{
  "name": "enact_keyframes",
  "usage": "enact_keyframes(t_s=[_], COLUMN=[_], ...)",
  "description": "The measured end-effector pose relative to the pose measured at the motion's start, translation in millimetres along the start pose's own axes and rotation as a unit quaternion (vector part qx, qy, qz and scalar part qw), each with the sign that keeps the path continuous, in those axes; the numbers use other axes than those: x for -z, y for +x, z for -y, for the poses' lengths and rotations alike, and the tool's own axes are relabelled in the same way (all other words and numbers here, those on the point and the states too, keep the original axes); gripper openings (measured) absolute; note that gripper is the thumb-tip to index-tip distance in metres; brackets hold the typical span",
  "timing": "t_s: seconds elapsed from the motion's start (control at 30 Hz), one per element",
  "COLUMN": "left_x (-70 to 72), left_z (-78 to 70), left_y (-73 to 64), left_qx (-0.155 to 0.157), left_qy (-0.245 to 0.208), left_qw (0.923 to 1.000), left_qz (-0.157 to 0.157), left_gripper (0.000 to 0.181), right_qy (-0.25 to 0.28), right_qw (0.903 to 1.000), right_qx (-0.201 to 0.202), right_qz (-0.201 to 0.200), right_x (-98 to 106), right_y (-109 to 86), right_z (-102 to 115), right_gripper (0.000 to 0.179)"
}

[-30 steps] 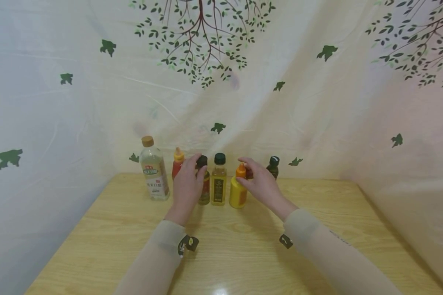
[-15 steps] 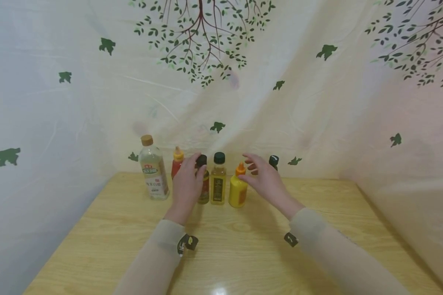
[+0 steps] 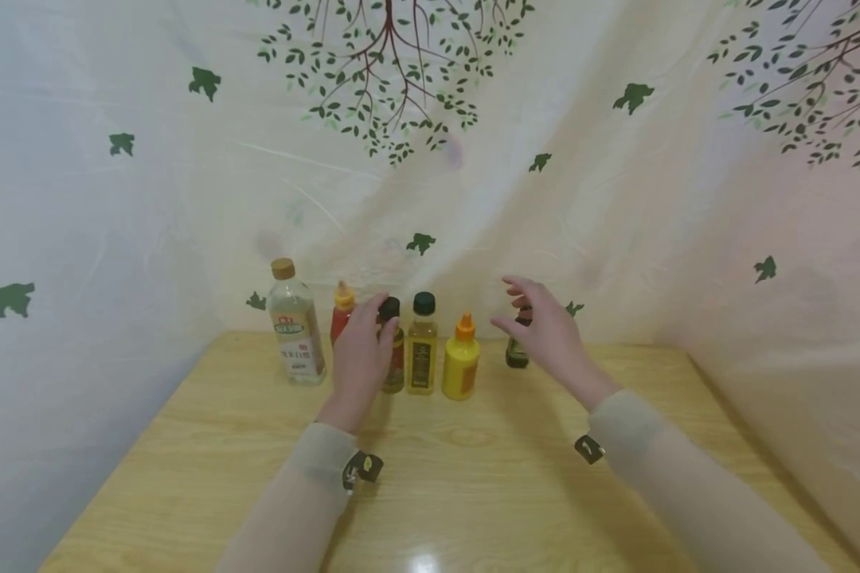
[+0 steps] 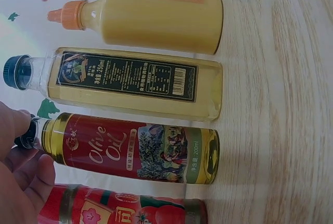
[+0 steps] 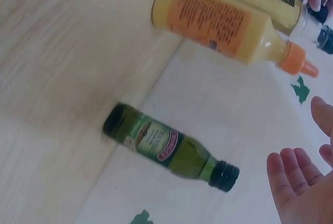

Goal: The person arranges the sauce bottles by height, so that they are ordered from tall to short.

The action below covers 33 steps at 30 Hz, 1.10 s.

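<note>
My left hand (image 3: 361,350) holds the black cap of an olive oil bottle (image 4: 99,143), thumb on one side and fingers on the other. The bottle stands upright and has a red label. My right hand (image 3: 552,330) is raised with its fingers spread, holding nothing. In the head view it overlaps a small dark green bottle (image 3: 517,354); the right wrist view shows that green bottle (image 5: 161,143) apart from the fingers. Left of the right hand stands a yellow squeeze bottle (image 3: 461,366) with an orange nozzle. Between it and the olive oil is a square oil bottle (image 3: 421,358) with a dark green cap.
A red squeeze bottle (image 3: 341,317) stands partly behind the left hand. Further left is a tall clear bottle (image 3: 297,334) with a brown cap. All the bottles stand along the back of the wooden table (image 3: 459,477), before a leaf-patterned curtain (image 3: 473,215).
My right hand has let go of the yellow squeeze bottle's nozzle and moved right, over to the small green bottle. The left hand stays on the olive oil cap.
</note>
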<state>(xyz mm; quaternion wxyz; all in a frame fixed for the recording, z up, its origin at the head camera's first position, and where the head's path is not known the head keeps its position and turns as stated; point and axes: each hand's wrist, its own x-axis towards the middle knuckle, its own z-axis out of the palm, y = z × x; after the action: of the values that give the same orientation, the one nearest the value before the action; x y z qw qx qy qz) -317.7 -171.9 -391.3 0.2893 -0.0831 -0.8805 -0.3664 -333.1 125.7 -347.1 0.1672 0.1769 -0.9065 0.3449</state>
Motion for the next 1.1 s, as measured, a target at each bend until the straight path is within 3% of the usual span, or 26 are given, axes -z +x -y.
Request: enact_keyframes(t_s=[0.2, 0.5, 1.1], left_x=[1.3, 1.2, 0.5], left_z=[-0.6, 1.0, 0.7], left_y=[1.2, 1.9, 1.3], left_qx=[-0.001, -0.002, 0.004], left_qy=[0.002, 0.006, 0.008], left_qw=[1.0, 1.0, 0.9999], left_qz=[-0.001, 0.0, 0.007], left_gripper=[0.048, 0.047, 0.047], right_qy=[-0.029, -0.027, -0.046], right_qw=[0.9995, 0.9989, 0.9963], right_qx=[-0.011, -0.038, -0.067], right_qz=[-0.01, -0.002, 0.025], right_x=[15.5, 28.0, 19.1], right_y=[6.5, 10.3, 17.6], right_z=[-7.8, -19.2, -49.1], right_gripper=[0.073, 0.073, 0.074])
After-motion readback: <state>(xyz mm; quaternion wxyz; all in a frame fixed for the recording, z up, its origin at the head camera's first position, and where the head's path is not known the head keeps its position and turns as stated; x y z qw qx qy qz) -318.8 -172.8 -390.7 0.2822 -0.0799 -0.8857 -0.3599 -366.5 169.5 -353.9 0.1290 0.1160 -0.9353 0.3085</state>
